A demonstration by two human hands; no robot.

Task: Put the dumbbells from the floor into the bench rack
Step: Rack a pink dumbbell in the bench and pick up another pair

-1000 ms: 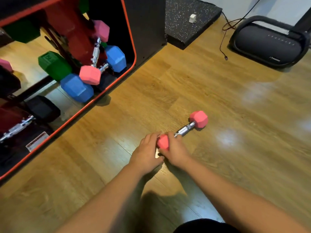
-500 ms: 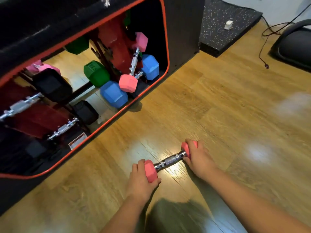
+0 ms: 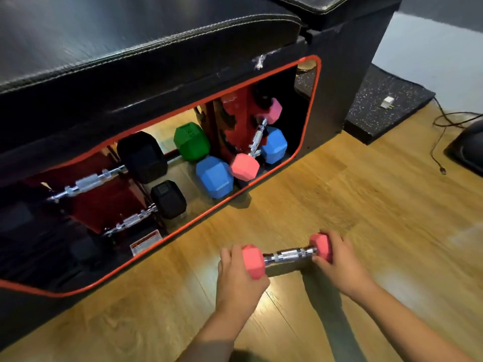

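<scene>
I hold a pink dumbbell [image 3: 287, 256] with a chrome handle level above the wooden floor, in front of the bench rack's opening [image 3: 305, 131]. My left hand [image 3: 236, 275] grips its left pink head and my right hand [image 3: 337, 259] grips its right pink head. The black bench has a red-edged opening. Inside sit a second pink dumbbell [image 3: 245, 167] leaning on the red rack, a blue dumbbell [image 3: 214, 177], a green one [image 3: 192, 141] and two black ones [image 3: 142, 156].
A padded black bench top [image 3: 130, 40] overhangs the opening. A speckled rubber mat [image 3: 386, 105] with a small white plug lies at the right rear. A black cable [image 3: 439, 152] and a dark device [image 3: 467, 150] lie on the floor at far right.
My hands went from both clasping one end of the dumbbell on the floor to gripping each end. The dumbbell is lifted and turned level, and my view has moved toward the bench opening.
</scene>
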